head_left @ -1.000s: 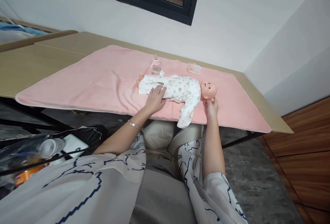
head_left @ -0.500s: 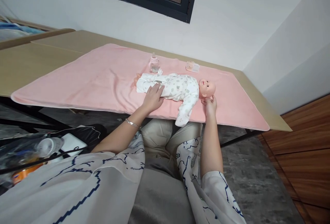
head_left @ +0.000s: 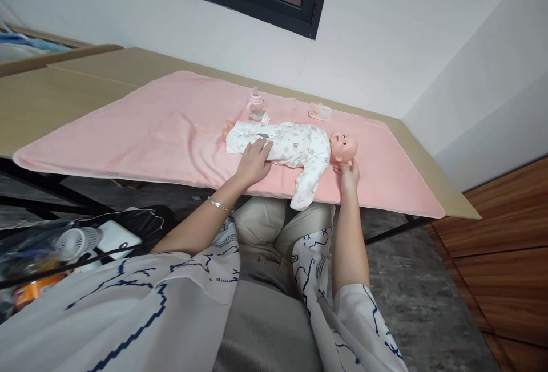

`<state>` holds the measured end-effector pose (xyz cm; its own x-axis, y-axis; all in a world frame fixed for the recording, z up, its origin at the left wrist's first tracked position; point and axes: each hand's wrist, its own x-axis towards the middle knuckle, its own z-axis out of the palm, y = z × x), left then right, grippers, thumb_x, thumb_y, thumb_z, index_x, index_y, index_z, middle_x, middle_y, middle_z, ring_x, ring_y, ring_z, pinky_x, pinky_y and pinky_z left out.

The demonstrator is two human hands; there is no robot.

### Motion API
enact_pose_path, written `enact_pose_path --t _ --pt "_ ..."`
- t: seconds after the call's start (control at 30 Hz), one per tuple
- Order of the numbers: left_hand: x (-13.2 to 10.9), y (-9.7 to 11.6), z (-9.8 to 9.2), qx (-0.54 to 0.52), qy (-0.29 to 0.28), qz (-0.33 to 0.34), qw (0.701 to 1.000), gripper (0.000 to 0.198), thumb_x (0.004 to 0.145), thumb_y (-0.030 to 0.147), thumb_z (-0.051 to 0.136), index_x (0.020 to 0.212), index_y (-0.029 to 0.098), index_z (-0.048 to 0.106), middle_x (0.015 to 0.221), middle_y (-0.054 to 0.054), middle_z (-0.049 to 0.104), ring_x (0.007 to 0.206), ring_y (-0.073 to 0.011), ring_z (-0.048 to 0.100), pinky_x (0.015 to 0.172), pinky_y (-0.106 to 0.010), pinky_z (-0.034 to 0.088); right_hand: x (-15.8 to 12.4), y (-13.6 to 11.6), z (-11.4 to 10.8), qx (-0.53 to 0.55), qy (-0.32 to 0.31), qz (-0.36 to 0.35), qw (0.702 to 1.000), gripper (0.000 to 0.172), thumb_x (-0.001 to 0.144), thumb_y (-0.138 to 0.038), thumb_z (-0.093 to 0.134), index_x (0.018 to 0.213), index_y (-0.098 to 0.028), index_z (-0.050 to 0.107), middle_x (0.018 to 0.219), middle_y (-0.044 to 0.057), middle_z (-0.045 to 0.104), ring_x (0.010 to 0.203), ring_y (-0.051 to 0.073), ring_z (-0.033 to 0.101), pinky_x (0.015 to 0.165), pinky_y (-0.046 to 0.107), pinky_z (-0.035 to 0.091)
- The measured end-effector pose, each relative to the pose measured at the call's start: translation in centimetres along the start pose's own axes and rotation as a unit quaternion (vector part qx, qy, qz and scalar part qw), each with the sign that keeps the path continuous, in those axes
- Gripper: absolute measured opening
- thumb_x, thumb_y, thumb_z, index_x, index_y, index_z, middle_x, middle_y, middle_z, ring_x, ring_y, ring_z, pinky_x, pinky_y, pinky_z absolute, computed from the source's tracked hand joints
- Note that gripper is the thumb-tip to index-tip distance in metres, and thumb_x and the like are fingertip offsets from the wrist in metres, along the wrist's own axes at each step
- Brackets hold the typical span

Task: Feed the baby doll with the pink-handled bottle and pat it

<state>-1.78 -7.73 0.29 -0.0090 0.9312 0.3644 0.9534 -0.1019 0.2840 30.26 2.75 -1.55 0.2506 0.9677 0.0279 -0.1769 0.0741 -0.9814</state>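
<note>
A baby doll (head_left: 299,146) in a white patterned sleepsuit lies on its back on a pink blanket (head_left: 171,132), head to the right. My left hand (head_left: 253,162) lies flat, fingers stretched out, on the doll's legs and hip. My right hand (head_left: 349,175) reaches up under the doll's head (head_left: 345,146), its fingertips touching the back of the head; how far the fingers curl is hard to see. One sleeve of the suit hangs over the blanket's near edge.
A small pink baby bottle (head_left: 256,105) stands on the blanket behind the doll, and a small pink and clear item (head_left: 319,111) lies further right. The blanket covers a light wooden table (head_left: 64,98) against a white wall. A bag of clutter with a small fan (head_left: 77,242) sits on the floor at left.
Both hands stay where they were on the doll. Only the view has shifted a little; nothing was picked up or let go.
</note>
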Motion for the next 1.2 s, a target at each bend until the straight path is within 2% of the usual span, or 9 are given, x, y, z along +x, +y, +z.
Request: enact_pose_path --t 0.33,0.57,0.87,1.0,1.2 --pt "-0.1 0.0 0.1 -0.004 0.001 0.002 1.000 0.068 0.094 0.026 0.050 0.159 0.011 0.039 0.169 -0.021 0.034 0.160 -0.0370 0.028 0.132 -0.061 0.022 -0.8 -0.1 0.2 -0.003 -0.004 -0.033 0.999 0.085 0.069 -0.027 0.068 0.149 -0.011 0.045 0.084 0.002 0.070 0.067 0.011 0.065 0.063 0.023 0.058" --pt "0.0 0.0 0.0 -0.004 -0.001 0.003 1.000 0.068 0.094 0.027 0.050 0.159 0.010 0.038 0.170 -0.021 0.034 0.160 -0.0376 0.028 0.131 -0.061 0.022 0.1 -0.1 0.0 -0.011 0.009 0.010 1.000 0.087 0.066 -0.023 0.070 0.149 -0.011 0.044 0.082 0.001 0.070 0.068 0.011 0.066 0.065 0.022 0.059" --pt "-0.1 0.0 0.1 -0.006 0.003 0.003 1.000 0.067 0.093 0.026 0.051 0.159 0.014 0.039 0.170 -0.019 0.035 0.160 -0.0367 0.028 0.131 -0.061 0.022 -1.2 -0.9 0.2 -0.014 -0.003 -0.027 1.000 0.078 0.067 -0.022 0.065 0.142 -0.010 0.051 0.078 0.001 0.071 0.063 0.011 0.066 0.067 0.023 0.060" --pt "-0.1 0.0 0.0 -0.007 0.004 0.003 1.000 0.067 0.093 0.026 0.051 0.159 0.014 0.039 0.169 -0.019 0.035 0.160 -0.0362 0.028 0.131 -0.061 0.022 -1.5 -1.3 0.3 -0.026 0.004 -0.028 0.999 0.077 0.068 -0.020 0.064 0.143 -0.008 0.051 0.080 0.003 0.072 0.065 0.013 0.068 0.065 0.024 0.060" --pt "-0.1 0.1 -0.1 -0.005 0.003 0.001 1.000 0.068 0.093 0.025 0.052 0.158 0.012 0.039 0.169 -0.021 0.035 0.160 -0.0368 0.029 0.132 -0.060 0.023 -1.8 -1.6 0.5 -0.039 0.023 -0.014 0.999 0.076 0.069 -0.020 0.064 0.144 -0.010 0.051 0.079 0.002 0.073 0.068 0.013 0.070 0.071 0.026 0.063"
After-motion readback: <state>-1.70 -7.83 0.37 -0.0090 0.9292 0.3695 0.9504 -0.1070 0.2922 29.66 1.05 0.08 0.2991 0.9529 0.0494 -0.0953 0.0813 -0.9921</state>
